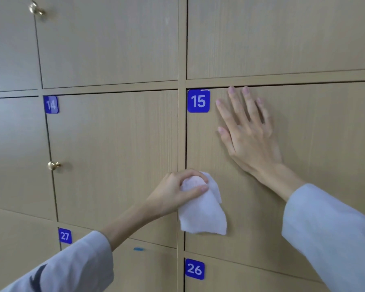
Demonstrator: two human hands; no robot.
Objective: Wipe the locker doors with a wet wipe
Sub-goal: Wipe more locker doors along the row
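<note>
A wall of tan wood-grain locker doors fills the frame — all are seen closed, so nothing of their contents can be told. The door numbered 15 [303, 165] occupies the centre right; door 14 [114, 154] lies to its left, with doors 27 [122, 268] and 26 [240, 277] along the bottom edge.

The right hand [249, 131] is laid flat on door 15 at centre right, fingers straight and spread, nothing held; it appears to brace the panel shut. The left hand [177, 190] is curled at lower centre, pinching the wet wipe [200, 213] between thumb and fingers at the left edge of door 15. Most of the wipe hangs loose below the grip.

Risks, judged: with so little cloth bunched under the fingers, the dangling part may drag without cleaning, or be snagged in the gap between doors. The glossy number plate 15 [198, 101] could be skipped or its edge caught. A small brass knob [53, 165] at mid left — and another [35, 8] at upper left — may be missed.
</note>
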